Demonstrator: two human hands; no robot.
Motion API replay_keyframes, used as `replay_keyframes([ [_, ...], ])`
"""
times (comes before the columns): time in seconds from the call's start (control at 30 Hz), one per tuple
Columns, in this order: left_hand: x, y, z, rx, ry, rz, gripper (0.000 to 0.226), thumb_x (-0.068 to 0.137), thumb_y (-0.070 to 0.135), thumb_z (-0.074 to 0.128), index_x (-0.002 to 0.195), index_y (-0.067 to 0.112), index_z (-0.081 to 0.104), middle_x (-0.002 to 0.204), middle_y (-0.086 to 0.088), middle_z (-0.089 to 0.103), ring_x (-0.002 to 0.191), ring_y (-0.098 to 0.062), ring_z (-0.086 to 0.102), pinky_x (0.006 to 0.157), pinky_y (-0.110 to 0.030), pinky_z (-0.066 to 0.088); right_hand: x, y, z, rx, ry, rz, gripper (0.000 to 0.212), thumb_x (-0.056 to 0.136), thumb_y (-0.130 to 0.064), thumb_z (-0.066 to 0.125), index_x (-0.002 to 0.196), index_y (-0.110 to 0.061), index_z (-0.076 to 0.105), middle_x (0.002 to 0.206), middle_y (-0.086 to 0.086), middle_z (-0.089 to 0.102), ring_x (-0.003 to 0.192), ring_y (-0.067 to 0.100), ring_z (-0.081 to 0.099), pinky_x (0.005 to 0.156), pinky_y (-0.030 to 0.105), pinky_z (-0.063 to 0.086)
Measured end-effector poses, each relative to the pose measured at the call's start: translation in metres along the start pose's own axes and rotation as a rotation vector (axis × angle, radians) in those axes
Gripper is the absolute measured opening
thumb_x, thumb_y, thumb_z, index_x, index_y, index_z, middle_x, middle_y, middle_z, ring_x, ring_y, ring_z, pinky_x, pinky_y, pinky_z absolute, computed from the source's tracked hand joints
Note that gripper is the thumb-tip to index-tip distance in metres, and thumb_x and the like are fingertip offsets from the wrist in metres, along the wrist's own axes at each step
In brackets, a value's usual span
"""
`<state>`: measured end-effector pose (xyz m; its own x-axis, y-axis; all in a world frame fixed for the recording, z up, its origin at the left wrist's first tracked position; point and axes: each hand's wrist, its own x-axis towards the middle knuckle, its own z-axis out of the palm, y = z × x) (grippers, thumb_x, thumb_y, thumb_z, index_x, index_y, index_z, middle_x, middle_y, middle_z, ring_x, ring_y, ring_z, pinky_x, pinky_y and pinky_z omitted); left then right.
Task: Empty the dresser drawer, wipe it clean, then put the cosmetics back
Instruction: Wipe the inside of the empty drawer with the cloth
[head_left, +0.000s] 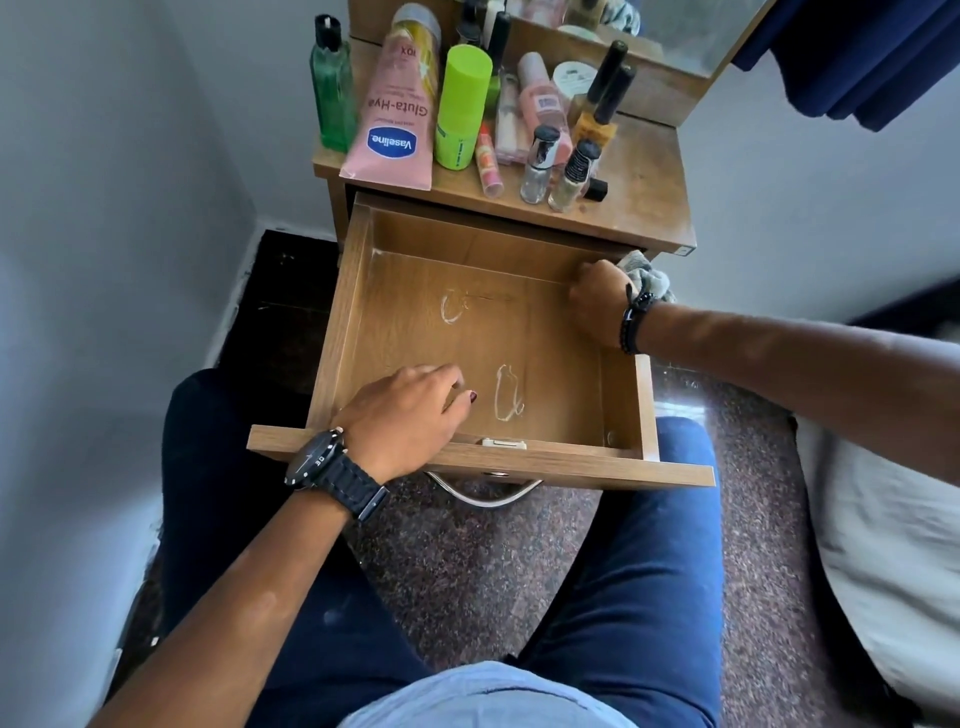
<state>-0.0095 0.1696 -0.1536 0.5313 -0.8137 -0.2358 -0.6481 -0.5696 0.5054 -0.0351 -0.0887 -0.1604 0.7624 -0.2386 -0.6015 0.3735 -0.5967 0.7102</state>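
The drawer (467, 338) is pulled far out of the dresser, over the person's knees, and nothing lies in it; only two pale ring-shaped smears (506, 392) mark its wooden floor. The cosmetics (467, 109) stand crowded on the desk (639, 208) above, just behind the drawer's back wall.

The left hand (410, 415) rests on the drawer floor near the front left corner, fingers (457, 400) bent and close together, with nothing visible in them. The right hand (597, 301) is at the drawer's right wall near the back corner, fingers curled into a fist; a grey cloth (649, 280) bunches just behind the wrist, and I cannot tell for sure whether the fingers hold it.

What could go wrong: the drawer hangs far out, so leaning weight on it while wiping could tip it or pull it off its runners. The small bottles (556, 166) stand near the desk's front edge, directly above the open drawer; a knock from a rising arm or a shake of the dresser could send them falling in or onto the floor. The smears look dried, so a light pass may leave them behind.

The drawer's long axis runs from the person toward the dresser, handle (483, 493) end pointing at the person, open side facing up
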Motion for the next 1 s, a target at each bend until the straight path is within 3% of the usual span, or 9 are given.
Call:
replay_keyframes([
  [0.1,-0.001,0.0,-0.001,0.001,-0.008,-0.005,0.033,0.097,0.043,0.034,0.11,0.021,0.055,0.103,0.007,0.06,0.065,-0.006,0.054,0.052,-0.023,0.042,0.0,0.001,-0.007,0.086,-0.015,0.034,0.029,0.097,-0.016,0.04,0.113,-0.021,0.065,0.117,-0.002,0.064,0.11,0.018,0.059,0.07,0.025,0.041],
  [0.2,-0.002,0.0,-0.001,0.009,-0.013,-0.001,0.033,0.097,0.043,0.034,0.111,0.021,0.055,0.101,0.008,0.059,0.066,-0.006,0.054,0.049,-0.02,0.038,-0.008,-0.003,-0.01,0.084,-0.038,-0.015,0.028,0.096,-0.019,0.042,0.113,-0.02,0.064,0.116,-0.004,0.063,0.109,0.017,0.06,0.073,0.024,0.042],
  [0.4,-0.002,0.0,0.0,0.0,-0.018,0.024,0.033,0.097,0.042,0.032,0.11,0.021,0.055,0.097,0.008,0.058,0.075,-0.01,0.06,0.06,-0.025,0.05,-0.061,-0.027,-0.023,0.185,-0.106,-0.315,0.026,0.095,-0.026,0.049,0.115,-0.017,0.062,0.116,-0.002,0.062,0.111,0.019,0.057,0.086,0.027,0.046],
  [0.53,-0.001,0.0,0.001,0.004,-0.022,0.027,0.035,0.097,0.042,0.032,0.11,0.021,0.055,0.096,0.007,0.059,0.074,-0.011,0.06,0.058,-0.024,0.049,-0.071,-0.028,-0.027,0.443,-0.399,-0.509,0.026,0.093,-0.022,0.052,0.114,-0.012,0.063,0.108,-0.001,0.065,0.104,0.019,0.057,0.093,0.03,0.045],
  [0.6,-0.001,-0.001,0.002,0.014,-0.028,0.03,0.034,0.098,0.041,0.031,0.11,0.02,0.055,0.095,0.007,0.059,0.069,-0.01,0.059,0.052,-0.02,0.043,-0.063,-0.023,-0.029,0.543,-0.496,-0.5,0.031,0.09,-0.026,0.059,0.119,-0.017,0.063,0.118,-0.005,0.065,0.112,0.016,0.057,0.098,0.028,0.043],
  [0.67,0.0,-0.001,0.001,0.021,-0.036,0.032,0.034,0.098,0.041,0.03,0.111,0.02,0.055,0.096,0.006,0.059,0.065,-0.008,0.057,0.049,-0.018,0.041,-0.052,-0.011,-0.028,0.511,-0.445,-0.4,0.035,0.087,-0.034,0.064,0.12,-0.023,0.063,0.122,-0.01,0.063,0.115,0.014,0.056,0.098,0.026,0.041],
  [0.8,0.0,0.0,-0.001,0.014,-0.038,0.033,0.035,0.098,0.043,0.03,0.112,0.021,0.055,0.099,0.006,0.06,0.072,-0.009,0.059,0.06,-0.026,0.051,-0.016,0.016,-0.007,0.212,-0.012,-0.036,0.028,0.095,-0.022,0.044,0.117,-0.022,0.062,0.121,-0.002,0.059,0.114,0.024,0.054,0.079,0.03,0.048],
  [1.0,0.0,0.0,0.001,0.011,-0.018,0.018,0.034,0.097,0.043,0.032,0.108,0.022,0.056,0.098,0.008,0.06,0.068,-0.007,0.055,0.054,-0.022,0.043,-0.018,-0.001,-0.009,0.109,0.005,-0.107,0.031,0.098,-0.018,0.04,0.119,-0.02,0.062,0.124,0.0,0.059,0.115,0.021,0.055,0.08,0.028,0.045],
])
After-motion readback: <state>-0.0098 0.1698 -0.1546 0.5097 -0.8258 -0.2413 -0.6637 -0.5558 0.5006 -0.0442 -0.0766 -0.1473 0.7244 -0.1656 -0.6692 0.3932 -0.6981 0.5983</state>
